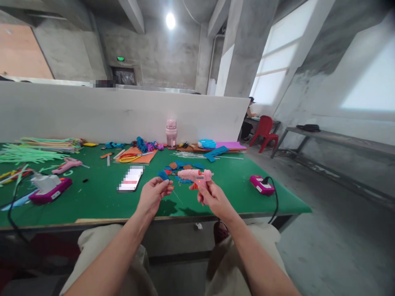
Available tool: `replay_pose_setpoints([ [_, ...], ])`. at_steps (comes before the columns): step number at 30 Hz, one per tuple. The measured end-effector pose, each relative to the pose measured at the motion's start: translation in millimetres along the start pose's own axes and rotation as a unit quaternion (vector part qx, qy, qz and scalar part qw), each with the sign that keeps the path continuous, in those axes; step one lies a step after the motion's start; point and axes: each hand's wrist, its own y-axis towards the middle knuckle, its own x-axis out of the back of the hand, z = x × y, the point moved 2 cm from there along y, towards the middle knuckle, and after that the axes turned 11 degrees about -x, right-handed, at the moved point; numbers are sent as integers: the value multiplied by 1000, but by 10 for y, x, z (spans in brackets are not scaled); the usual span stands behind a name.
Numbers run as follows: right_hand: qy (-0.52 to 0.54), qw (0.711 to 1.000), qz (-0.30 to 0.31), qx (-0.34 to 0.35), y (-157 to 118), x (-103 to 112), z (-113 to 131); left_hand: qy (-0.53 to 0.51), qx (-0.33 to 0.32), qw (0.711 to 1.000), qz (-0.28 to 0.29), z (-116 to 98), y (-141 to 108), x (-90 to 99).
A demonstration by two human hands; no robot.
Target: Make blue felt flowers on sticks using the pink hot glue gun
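Observation:
My right hand [210, 195] is wrapped round the handle of a pink hot glue gun [194, 176], whose nozzle points left. My left hand [155, 192] pinches a small blue paper piece [163, 175] with a thin wire stem trailing down to the right. The nozzle is close to this piece; whether they touch I cannot tell. Behind the glue gun, blue and orange-brown paper scraps [173, 165] lie on the green tabletop [185, 209]. Left of my left hand rests a phone [131, 179] with a lit screen.
A second pink glue gun [68, 164] lies at left near a purple power strip [51, 191]. Another power strip [261, 185] sits at right, its black cable over the edge. Yellow-handled pliers [129, 158], a pink bottle [171, 133] and green strips [31, 153] line the back.

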Motion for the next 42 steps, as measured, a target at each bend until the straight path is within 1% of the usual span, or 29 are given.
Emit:
replay_pose_setpoints([
  [8, -51, 998, -26, 15, 10, 20, -37, 20, -16, 999, 25, 6, -39, -41],
  [12, -67, 998, -17, 14, 0, 5, -20, 26, -19, 999, 25, 15, -47, -46],
  [16, -94, 995, -6, 31, -24, 2, 10, 24, -37, 999, 22, 21, -41, -35],
  [20, -128, 991, -8, 47, -53, 22, 35, 23, -47, 998, 18, 29, -28, -15],
  [24, -152, 987, -8, 53, -70, 32, 54, 19, -49, 998, 26, 43, -23, -2],
  [29, -152, 987, -15, 48, -66, 34, 38, 23, -51, 998, 24, 58, -36, 1],
  [33, -143, 989, -24, 43, -55, 48, 6, 21, -40, 998, 31, 81, -44, -11],
  [38, -142, 989, -24, 41, -56, 63, 3, 43, -38, 998, 21, 84, -57, -22],
  [42, -135, 990, -29, 31, -54, 83, 2, 44, -36, 998, 37, 67, -69, -45],
])
